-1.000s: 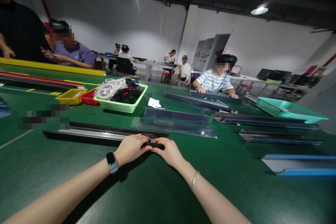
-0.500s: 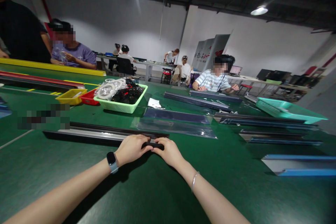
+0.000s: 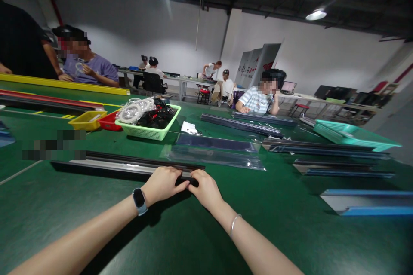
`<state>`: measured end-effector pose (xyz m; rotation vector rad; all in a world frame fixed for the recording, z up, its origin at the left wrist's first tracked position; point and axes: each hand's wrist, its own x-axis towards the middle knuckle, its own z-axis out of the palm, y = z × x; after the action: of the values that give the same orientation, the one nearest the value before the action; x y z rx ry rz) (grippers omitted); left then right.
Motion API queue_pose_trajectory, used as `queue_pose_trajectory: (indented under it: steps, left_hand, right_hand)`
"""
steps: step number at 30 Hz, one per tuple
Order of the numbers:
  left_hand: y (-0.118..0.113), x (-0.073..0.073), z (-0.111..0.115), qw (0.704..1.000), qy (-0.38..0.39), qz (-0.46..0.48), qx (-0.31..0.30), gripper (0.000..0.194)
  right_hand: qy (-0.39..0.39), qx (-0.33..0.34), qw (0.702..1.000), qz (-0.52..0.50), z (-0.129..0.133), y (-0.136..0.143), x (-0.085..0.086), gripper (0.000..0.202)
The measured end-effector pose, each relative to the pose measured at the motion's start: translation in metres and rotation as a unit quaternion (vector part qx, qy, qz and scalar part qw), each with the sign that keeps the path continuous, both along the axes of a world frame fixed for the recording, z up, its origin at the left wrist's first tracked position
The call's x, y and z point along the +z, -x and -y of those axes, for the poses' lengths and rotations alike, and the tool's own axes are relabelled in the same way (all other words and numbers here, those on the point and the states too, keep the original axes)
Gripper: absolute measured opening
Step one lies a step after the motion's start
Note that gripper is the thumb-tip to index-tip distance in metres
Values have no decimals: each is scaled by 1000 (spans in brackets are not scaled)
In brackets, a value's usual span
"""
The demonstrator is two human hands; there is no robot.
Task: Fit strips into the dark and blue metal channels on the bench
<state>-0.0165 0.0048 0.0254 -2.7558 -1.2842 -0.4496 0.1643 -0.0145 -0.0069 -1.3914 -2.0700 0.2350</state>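
The long profile (image 3: 127, 166) was a straight, narrow channel, with black walls along both long sides and a silvery-grey inner face between them that caught a bright glint. It lay flat on the green table (image 3: 196, 240), running left to right with its open side up. Its left end was cut at a slant, the near wall reaching further left than the far one; fingers partly hid its right end.
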Motion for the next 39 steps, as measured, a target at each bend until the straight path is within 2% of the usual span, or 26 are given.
queue_pose_trajectory:
  steps: [4,7,11,13,18,31,39]
  left_hand:
    - [1,-1,0,1000,-8,1,2,48]
    - [1,-1,0,1000,-9,3,-3,48]
    - [2,-2,0,1000,-12,5,-7,47]
    - [2,-3,0,1000,-12,6,-8,47]
    - [2,-4,-1,1000,-16,12,-14,46]
    - [2,-6,0,999,-30,15,-3,47]
    - [4,-12,1,997,-54,47,3,43]
  right_hand:
    - [6,20,1000,8,0,-2,6,17]
    - [18,65,998,1,-1,-11,15,20]
    - [77,97,990,-64,-4,-25,18,26]
    - [90,93,988,-88,-5,-27,15,28]
    - [50,82,992,-84,-4,-23,8,29]
    - [49,77,993,-72,-3,-21,8,30]
    - [28,21,998,-50,1,-14,5,26]
